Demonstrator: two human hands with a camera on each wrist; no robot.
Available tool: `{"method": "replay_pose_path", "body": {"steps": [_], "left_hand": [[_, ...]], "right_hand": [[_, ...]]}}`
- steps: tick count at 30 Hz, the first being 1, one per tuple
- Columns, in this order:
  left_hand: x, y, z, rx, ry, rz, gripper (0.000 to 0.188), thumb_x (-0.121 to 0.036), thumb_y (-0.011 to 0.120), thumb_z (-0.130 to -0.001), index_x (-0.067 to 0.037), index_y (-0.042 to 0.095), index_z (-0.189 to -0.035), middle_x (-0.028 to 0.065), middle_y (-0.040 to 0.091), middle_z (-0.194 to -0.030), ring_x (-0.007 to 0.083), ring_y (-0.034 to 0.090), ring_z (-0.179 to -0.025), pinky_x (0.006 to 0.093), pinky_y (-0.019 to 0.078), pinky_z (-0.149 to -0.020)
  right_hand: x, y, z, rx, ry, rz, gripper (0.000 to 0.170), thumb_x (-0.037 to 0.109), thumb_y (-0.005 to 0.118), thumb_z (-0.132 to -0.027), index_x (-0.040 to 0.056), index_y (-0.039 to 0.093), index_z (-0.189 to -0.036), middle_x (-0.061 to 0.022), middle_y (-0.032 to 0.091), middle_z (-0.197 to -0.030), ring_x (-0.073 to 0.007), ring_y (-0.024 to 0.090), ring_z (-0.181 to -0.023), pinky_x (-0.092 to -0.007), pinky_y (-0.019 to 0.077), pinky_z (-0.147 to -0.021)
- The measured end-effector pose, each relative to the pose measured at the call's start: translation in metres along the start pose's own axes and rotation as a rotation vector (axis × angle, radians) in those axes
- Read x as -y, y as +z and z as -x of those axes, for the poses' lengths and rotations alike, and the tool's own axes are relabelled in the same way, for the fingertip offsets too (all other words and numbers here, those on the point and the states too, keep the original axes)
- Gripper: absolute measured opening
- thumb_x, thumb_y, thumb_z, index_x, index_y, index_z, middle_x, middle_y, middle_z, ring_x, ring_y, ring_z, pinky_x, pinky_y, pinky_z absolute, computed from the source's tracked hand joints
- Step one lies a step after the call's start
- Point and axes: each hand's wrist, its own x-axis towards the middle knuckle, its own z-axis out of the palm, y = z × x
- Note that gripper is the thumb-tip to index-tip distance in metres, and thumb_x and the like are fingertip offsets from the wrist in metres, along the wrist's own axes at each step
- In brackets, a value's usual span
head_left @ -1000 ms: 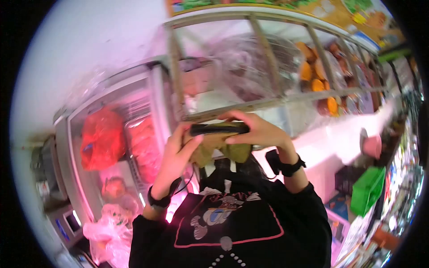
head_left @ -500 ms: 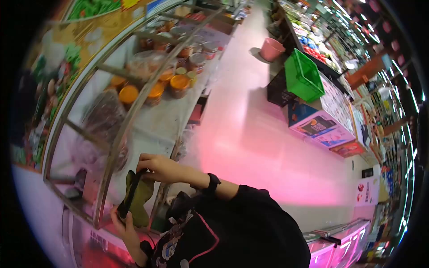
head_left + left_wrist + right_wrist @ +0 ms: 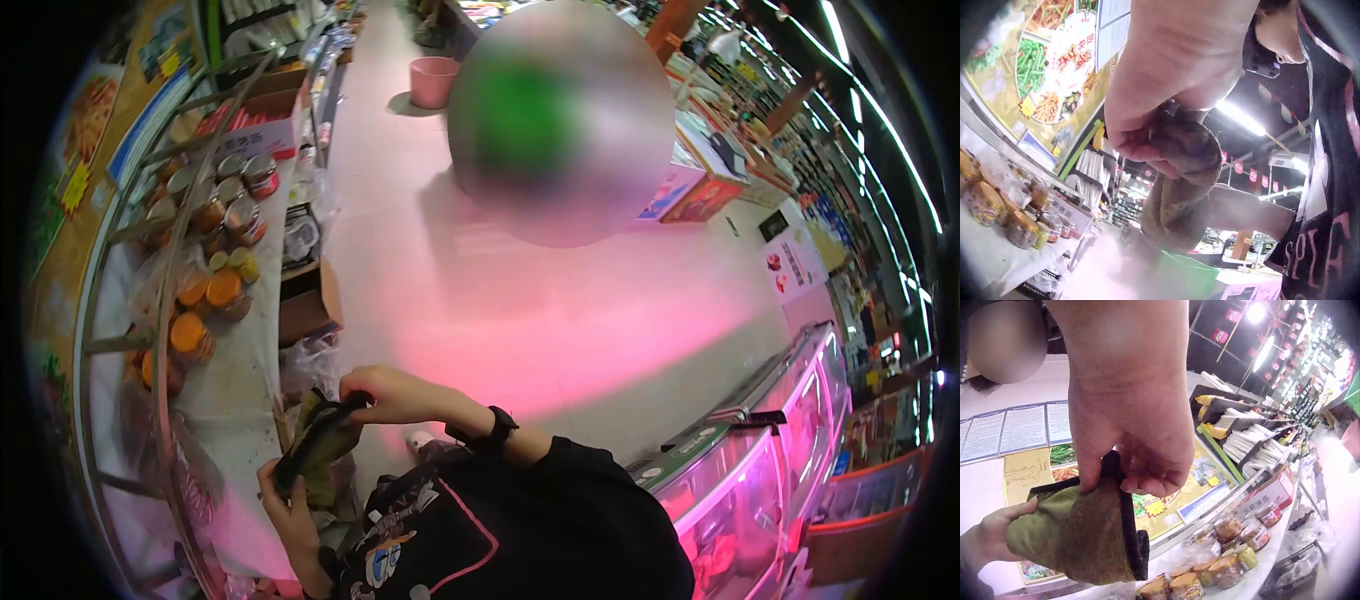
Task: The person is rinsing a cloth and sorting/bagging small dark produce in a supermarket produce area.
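Both hands hold an olive-green cloth (image 3: 322, 465) with a dark border, in front of the body. My left hand (image 3: 288, 512) pinches its lower end, thumb on the near side. At the upper end my right hand (image 3: 388, 394) grips the dark edge between thumb and fingers. In the right wrist view the cloth (image 3: 1079, 534) hangs folded between the right hand (image 3: 1135, 444) and the left hand (image 3: 997, 534). The left wrist view shows the cloth (image 3: 1179, 206) bunched and curled over below the left hand's (image 3: 1166, 87) fingers.
A metal-framed shelf (image 3: 235, 400) with several lidded jars (image 3: 190, 335) runs along the left. A cardboard box (image 3: 308, 305) lies beside it. Pink-lit display cases (image 3: 740, 500) stand at the lower right. A pink bucket (image 3: 432, 82) stands on the floor farther off.
The view has swung right, from the case with red bags toward the jar shelf and aisle. The cloth stays between both hands, now held at a slant on the left of the head view.
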Motion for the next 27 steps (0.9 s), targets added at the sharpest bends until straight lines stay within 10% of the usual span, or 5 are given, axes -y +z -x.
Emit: {"method": "replay_pose_path", "body": {"steps": [14,27], "left_hand": [[-0.048,0.055,-0.006,0.081,0.015,-0.217,0.023,-0.009,0.055,-0.087,0.001,0.048,-0.106,0.0098,0.058,-0.09,0.0162,0.054,-0.084,0.029,0.0421,-0.079],[-0.047,0.013,0.049,0.04,-0.063,-0.28,0.034,-0.011,0.057,-0.086,-0.002,0.049,-0.117,0.0183,0.062,-0.101,0.0295,0.061,-0.093,0.0331,0.0455,-0.081]], "right_hand": [[-0.012,-0.054,0.06,0.059,-0.192,0.111,0.025,0.02,0.069,-0.077,-0.0013,0.06,-0.087,-0.0143,0.057,-0.077,-0.027,0.057,-0.073,-0.035,0.0441,-0.063],[0.014,0.013,0.037,0.376,-0.315,-0.559,0.027,0.022,0.067,-0.081,-0.003,0.059,-0.088,-0.0073,0.055,-0.085,-0.0187,0.053,-0.079,-0.0311,0.041,-0.07]]}}
